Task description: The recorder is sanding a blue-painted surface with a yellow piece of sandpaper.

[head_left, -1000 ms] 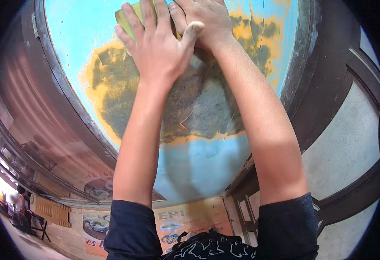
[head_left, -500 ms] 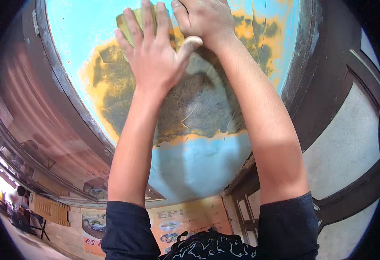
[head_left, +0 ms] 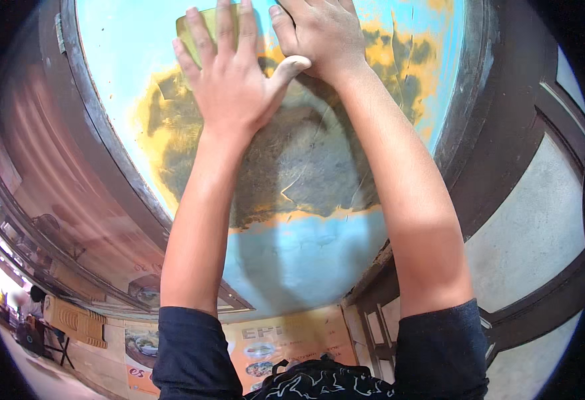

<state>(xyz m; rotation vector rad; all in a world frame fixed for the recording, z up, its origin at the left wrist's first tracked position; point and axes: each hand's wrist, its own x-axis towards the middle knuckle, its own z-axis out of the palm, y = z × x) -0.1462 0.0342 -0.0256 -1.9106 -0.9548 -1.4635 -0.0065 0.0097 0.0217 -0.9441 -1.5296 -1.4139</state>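
Note:
Palm down, my left hand (head_left: 229,83) presses on a yellow-green flat pad (head_left: 190,37), its fingers spread over it. The pad lies against a light blue panel (head_left: 292,257) with a large rough patch (head_left: 292,163) of dark grey and orange where the blue is absent. My right hand (head_left: 322,43) rests on the panel just right of the left, fingers stretched up and cut off by the top edge, thumb beside the pad. Whatever lies beneath its palm is hidden. Both forearms reach up from black sleeves.
Dark wooden framing (head_left: 479,87) borders the panel, with pale panes (head_left: 519,220) at right and reflective glass (head_left: 46,147) at left. An orange printed banner (head_left: 252,333) hangs low behind. At lower left are a person (head_left: 34,307), tan stacked furniture (head_left: 79,320) and a bright opening.
My left hand and forearm have shifted slightly left, with the pad under the fingers. My right hand has edged a little to the right, so the gap between the hands is wider.

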